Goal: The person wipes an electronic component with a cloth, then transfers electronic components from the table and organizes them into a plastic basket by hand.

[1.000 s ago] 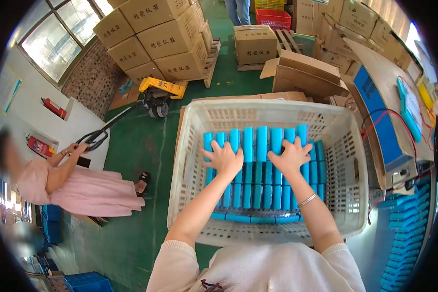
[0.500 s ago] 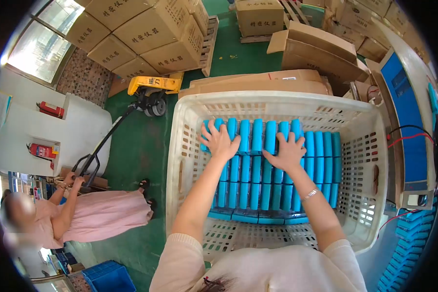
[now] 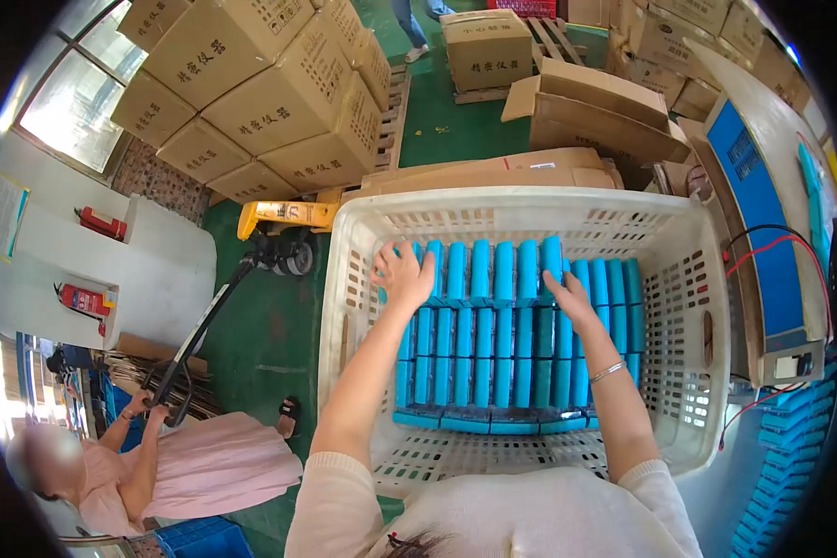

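Rows of blue rectangular packs (image 3: 480, 344), which look like wrapped battery packs, stand side by side in a large white plastic crate (image 3: 521, 197). My left hand (image 3: 402, 276) curls over the left end of the raised back row, fingers bent around the packs there. At that row's right end, my right hand (image 3: 572, 298) has its thumb against the last pack; its other fingers are partly hidden on the far side. The raised row lies between my two hands.
A person (image 3: 177, 456) in pink holds the handle of a yellow pallet jack (image 3: 288, 214) at left. Stacked cartons (image 3: 279, 102) stand behind it. Flattened cardboard (image 3: 493, 174) lies beyond the crate. A blue-panelled machine (image 3: 767, 214) and more blue packs (image 3: 786, 465) are at right.
My spread fingers have closed in around the ends of the back row, the right hand turning to its right end. The person with the pallet jack has shifted nearer; legs appear at the far top.
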The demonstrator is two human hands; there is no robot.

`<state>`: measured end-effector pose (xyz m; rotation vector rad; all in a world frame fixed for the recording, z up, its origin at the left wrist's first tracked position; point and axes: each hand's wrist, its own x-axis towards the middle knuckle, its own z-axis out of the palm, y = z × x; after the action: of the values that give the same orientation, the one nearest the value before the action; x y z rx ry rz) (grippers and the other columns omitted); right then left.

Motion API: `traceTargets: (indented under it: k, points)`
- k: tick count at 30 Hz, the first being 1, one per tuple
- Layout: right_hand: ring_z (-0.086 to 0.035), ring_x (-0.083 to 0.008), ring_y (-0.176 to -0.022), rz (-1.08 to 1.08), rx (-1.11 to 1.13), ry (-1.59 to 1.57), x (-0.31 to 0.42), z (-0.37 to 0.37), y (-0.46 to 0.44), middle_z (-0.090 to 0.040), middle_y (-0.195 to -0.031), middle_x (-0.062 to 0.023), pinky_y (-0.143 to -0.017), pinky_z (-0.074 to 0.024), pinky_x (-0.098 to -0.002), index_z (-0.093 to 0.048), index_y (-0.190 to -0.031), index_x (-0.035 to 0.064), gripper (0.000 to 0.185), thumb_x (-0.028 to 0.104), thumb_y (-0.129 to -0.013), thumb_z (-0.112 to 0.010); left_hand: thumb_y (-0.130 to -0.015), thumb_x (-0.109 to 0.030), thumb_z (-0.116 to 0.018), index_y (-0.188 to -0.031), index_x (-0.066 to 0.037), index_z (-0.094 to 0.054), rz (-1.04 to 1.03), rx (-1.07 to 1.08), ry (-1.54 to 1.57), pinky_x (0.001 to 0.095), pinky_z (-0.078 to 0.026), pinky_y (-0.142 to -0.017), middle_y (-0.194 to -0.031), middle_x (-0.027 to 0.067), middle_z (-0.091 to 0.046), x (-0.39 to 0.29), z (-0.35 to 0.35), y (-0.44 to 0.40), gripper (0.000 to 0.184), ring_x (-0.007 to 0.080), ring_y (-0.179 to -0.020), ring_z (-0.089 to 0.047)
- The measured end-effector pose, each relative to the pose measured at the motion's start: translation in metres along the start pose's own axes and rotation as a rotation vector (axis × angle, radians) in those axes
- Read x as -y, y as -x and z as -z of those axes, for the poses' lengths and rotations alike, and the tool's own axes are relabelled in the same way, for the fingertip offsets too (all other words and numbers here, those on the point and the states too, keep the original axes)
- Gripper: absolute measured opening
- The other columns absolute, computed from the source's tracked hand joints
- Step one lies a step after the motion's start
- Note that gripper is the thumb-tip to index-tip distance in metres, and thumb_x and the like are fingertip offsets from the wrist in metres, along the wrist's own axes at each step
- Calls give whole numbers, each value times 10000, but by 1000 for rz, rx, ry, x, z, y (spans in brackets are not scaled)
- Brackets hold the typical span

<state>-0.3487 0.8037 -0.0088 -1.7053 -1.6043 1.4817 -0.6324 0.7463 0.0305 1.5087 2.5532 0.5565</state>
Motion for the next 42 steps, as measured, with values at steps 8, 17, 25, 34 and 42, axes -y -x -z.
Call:
traceTargets:
  k: [8,17,25,34,42]
  points:
    - [-248,-275,-1301,-143,196,-402,-26,8,-15,-253,-1445,-88,-1020,-245,-504,-259,-1400,99,812,677,-834,-328,-833,-394,-505,-1127,-95,-505,-212,188,-87,549,-186,-940,-1206,151,-432,-23,52,11,420,346,-1165,-312]
    - [-356,-338,-1212,-143,206,-457,-50,26,-17,-304,-1409,-131,-992,-279,-500,-268,-1393,100,779,660,-852,-290,-846,-360,-517,-1125,-67,-509,-503,967,-178,448,-385,-878,-1090,169,-505,-12,104,81,404,357,-1026,-492]
    - [-493,-321,-1096,84,42,263,-19,69,16,-508,-1222,-161,-918,-395,-421,-478,-1239,47,556,462,-871,-460,-843,-316,-528,-1034,-37,-527,-760,850,-58,448,-418,-816,-1027,188,-512,-31,142,130,339,366,-968,-507]
    - [-537,-357,-995,705,402,410,44,145,283,-559,-1072,-227,-862,-429,-411,-511,-1138,-44,417,275,-870,-528,-864,-240,-530,-1101,-4,-501,-1549,1100,28,380,-425,-814,-1028,163,-509,-174,148,160,336,321,-969,-504]
    - [-558,-322,-994,426,-230,91,-85,226,455,-569,-1102,-199,-854,-443,-378,-517,-1139,-32,375,235,-875,-525,-887,-241,-499,-1151,26,-471,-1887,1540,-118,387,-450,-782,-1002,192,-547,-345,137,270,376,345,-893,-553]
